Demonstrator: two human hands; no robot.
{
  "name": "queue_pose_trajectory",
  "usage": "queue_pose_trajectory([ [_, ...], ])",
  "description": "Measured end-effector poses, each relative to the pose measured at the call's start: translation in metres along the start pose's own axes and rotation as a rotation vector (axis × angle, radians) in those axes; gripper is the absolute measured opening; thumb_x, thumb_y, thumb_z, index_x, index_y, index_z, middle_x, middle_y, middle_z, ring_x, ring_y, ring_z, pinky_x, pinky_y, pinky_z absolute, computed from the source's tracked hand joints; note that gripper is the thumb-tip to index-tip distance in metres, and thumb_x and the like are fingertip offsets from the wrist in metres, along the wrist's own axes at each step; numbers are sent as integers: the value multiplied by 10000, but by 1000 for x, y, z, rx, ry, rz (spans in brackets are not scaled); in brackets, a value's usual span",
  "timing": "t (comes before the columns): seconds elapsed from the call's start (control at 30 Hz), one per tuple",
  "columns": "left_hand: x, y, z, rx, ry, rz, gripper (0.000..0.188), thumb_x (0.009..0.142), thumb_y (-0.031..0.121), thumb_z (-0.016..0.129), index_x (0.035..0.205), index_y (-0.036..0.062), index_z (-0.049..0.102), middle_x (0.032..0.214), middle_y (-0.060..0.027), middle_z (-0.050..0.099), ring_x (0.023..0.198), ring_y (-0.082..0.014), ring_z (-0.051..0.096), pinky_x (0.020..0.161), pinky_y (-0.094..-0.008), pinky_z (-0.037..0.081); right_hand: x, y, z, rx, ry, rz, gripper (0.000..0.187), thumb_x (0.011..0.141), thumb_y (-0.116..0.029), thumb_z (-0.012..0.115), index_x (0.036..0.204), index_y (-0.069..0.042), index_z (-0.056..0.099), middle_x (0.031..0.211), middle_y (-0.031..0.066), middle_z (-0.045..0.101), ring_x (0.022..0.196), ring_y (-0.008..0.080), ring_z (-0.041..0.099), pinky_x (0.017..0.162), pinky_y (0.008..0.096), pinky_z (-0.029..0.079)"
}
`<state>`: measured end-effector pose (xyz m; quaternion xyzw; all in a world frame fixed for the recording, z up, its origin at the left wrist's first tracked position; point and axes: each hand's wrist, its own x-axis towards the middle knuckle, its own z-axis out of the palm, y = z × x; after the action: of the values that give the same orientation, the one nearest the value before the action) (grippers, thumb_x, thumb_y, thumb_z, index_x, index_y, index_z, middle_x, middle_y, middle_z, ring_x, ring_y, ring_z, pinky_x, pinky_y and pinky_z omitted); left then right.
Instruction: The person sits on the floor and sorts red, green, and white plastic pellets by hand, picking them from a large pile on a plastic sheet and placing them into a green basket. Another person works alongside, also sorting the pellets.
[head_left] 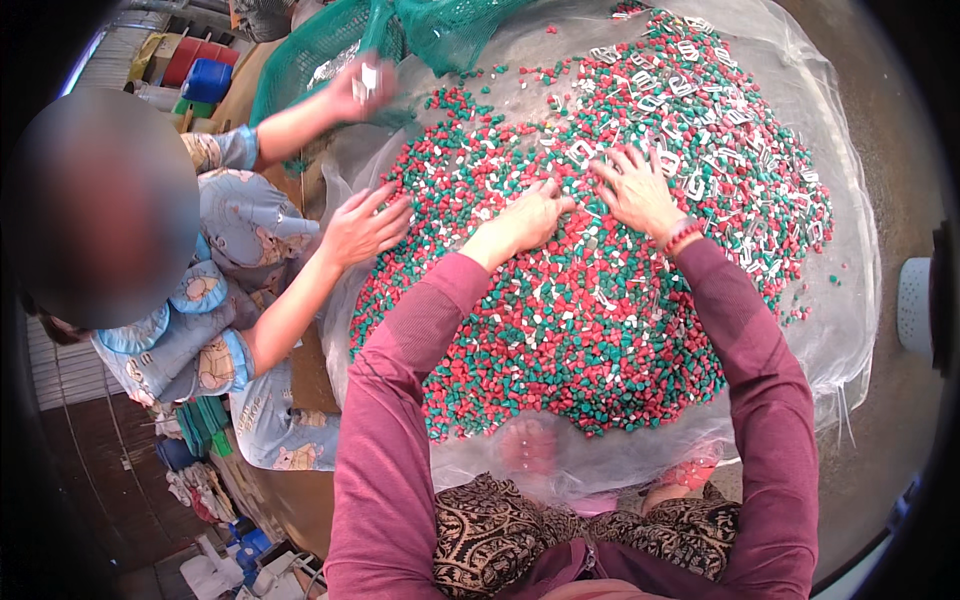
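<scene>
A wide heap of small red, green and white pebble-like pieces (560,330) covers a translucent sheet. White buckle-like frames (668,162) lie scattered through it, thickest at the far right. My left hand (532,215) rests on the middle of the heap, its fingers curled together; whatever they hold is hidden. Just to its right, my right hand (638,192) lies palm down on the pieces with fingers spread, close to several white frames. A red beaded bracelet (684,232) circles my right wrist.
At the left sits another person (265,225), one hand (368,226) over the heap's edge and one blurred hand (362,90) with something white. Green netting (440,35) lies at the far side. The translucent sheet (840,300) borders the heap; a pale perforated container (914,305) stands at right.
</scene>
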<state>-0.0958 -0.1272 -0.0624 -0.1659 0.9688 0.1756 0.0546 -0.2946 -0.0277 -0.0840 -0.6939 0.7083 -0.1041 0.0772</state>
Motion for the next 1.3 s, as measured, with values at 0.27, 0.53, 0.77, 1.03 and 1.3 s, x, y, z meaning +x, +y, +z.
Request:
queue_pose_trajectory([
  [0.27,7,-44,-32,167,284,-156,318,796,25,579,1096,128,608,1158,-116,534,1098,-337,485,937,-415,431,-119,-27,-31,68,-120,-358,477,827,-165,569,1299,-159,499,1386,75,404,1320,332,300,1079,513,247],
  [0.53,78,-18,-1,80,241,-191,340,841,99,542,1180,85,558,1118,-205,544,1052,-359,539,899,-440,450,-117,-5,-89,651,50,-85,506,815,44,516,1294,-118,511,1303,152,468,1230,326,442,1015,392,383],
  [0.77,83,0,-12,180,79,-170,173,771,101,574,908,85,677,859,-187,649,843,-348,638,744,-451,509,-114,19,-78,530,194,-60,388,810,16,546,1194,-44,543,1049,152,547,999,320,532,864,392,450],
  [1.03,45,13,-76,-988,-9,-150,311,946,212,528,1190,30,594,1055,-28,622,906,-111,597,782,-302,543,-98,11,-25,257,6,-235,284,764,-48,588,1044,-72,625,963,85,580,943,280,562,785,384,498],
  [1.3,37,46,-53,-973,-261,-338,305,824,334,697,918,80,554,677,-21,568,687,-134,596,543,-292,468,-74,33,-92,793,121,259,190,811,-217,695,933,-74,720,1109,116,594,1062,198,535,880,331,441],
])
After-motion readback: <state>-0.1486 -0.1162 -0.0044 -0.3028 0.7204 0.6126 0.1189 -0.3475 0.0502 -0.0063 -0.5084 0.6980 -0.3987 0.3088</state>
